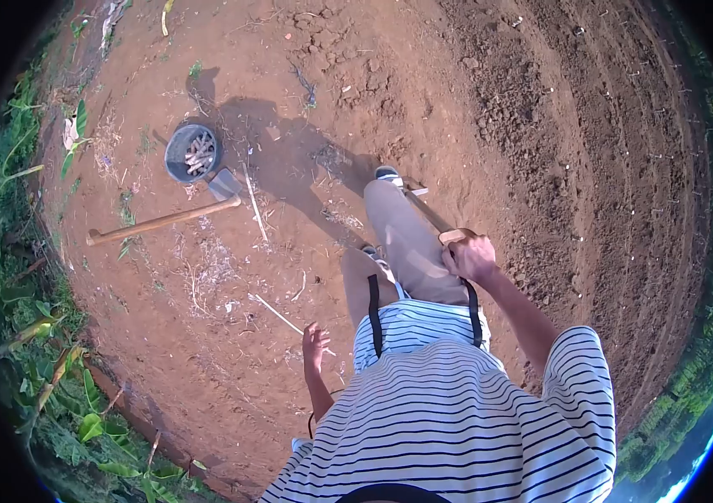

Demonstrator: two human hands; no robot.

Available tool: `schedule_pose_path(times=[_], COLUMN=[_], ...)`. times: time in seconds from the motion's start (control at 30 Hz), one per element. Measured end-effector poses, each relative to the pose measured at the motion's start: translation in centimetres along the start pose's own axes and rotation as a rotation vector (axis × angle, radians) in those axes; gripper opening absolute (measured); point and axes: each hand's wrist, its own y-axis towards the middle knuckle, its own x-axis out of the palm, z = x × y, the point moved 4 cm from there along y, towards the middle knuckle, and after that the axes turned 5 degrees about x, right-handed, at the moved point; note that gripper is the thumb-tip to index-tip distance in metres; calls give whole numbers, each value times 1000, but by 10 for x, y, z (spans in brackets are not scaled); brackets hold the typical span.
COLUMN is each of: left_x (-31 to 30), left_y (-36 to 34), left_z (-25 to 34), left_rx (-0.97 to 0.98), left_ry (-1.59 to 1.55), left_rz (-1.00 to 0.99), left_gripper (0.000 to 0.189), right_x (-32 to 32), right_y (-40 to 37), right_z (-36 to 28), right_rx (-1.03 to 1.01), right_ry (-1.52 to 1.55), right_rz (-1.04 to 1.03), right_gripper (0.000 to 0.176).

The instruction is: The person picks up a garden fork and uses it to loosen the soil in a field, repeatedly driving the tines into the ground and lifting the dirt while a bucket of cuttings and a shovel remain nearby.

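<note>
My right hand [472, 258] is wrapped around the wooden grip of a machete [430, 216]. Its long, thin blade runs down beside my right leg toward the shoe. On the other side of my body, my left hand [315, 345] hangs with its fingers loosely bent and apart, holding nothing. A thin pale stick [277, 313] on the ground passes behind that hand in this view.
Ahead and left stands a dark bucket [175, 156] holding cut stem pieces [199, 156]. Beside it lies a hoe with a wooden handle [164, 221]; another pale stick [254, 201] lies nearby. Tilled soil [574, 134] spreads right; green plants [88, 427] border the left.
</note>
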Motion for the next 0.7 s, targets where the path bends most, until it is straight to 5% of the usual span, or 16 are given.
schedule_pose_path(times=[0.07, 0.13, 0.3, 0.4, 0.57, 0.7], left_x=[5, 0, -24, -61, -121, -131], left_y=[21, 15, -13, -29, -38, -73], left_z=[7, 3, -5, -62, -189, -247], left_rx=[223, 228, 289, 272, 262, 43], left_ry=[-73, 18, -111, 23, 43, 54], left_rz=[77, -27, -115, -62, 22, 131], left_gripper=[44, 42, 37, 36, 32, 30], right_x=[0, 6, 18, 23, 38, 66], right_y=[-5, -1, 4, 5, -17, -47], right_z=[0, -6, -15, -20, -19, -13], right_rx=[-14, 204, 195, 280, 308, 244], right_ry=[-114, -169, -252, -296, -313, -264], right_rz=[-166, -341, -195, -271, -77, 179], right_gripper=[31, 40, 47, 44, 44, 39])
